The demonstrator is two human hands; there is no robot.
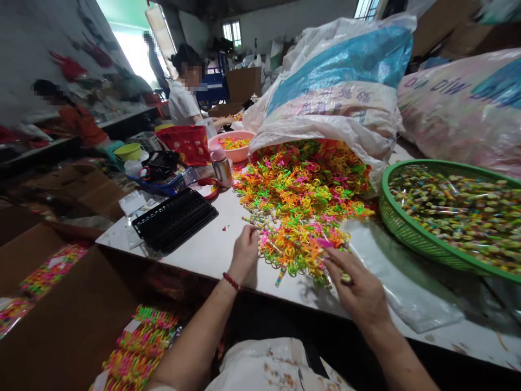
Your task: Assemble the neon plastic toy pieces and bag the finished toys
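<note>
A heap of small bright plastic pieces [301, 190], orange, yellow, green and pink with ring-like shapes, spills across the white table [203, 239]. My left hand [245, 252], a red bead bracelet at its wrist, is closed at the heap's near left edge. A thin clear tube with coloured bits [253, 220] shows by its fingertips; whether they grip it is unclear. My right hand [360, 288] is closed at the heap's near right, with a blurred pink plastic piece [323, 243] at its fingertips. A pale yellowish end [345, 278] pokes out under its fingers. Another filled tube [280, 277] lies between the hands.
A large woven sack [337, 70] stands behind the heap. At right is a green basket [439, 247] of filled tubes, beside a clear plastic bag [407, 288]. Black trays [175, 220] and a steel bottle [222, 168] stand left. Cartons [61, 304] sit below. A co-worker [183, 103] sits beyond.
</note>
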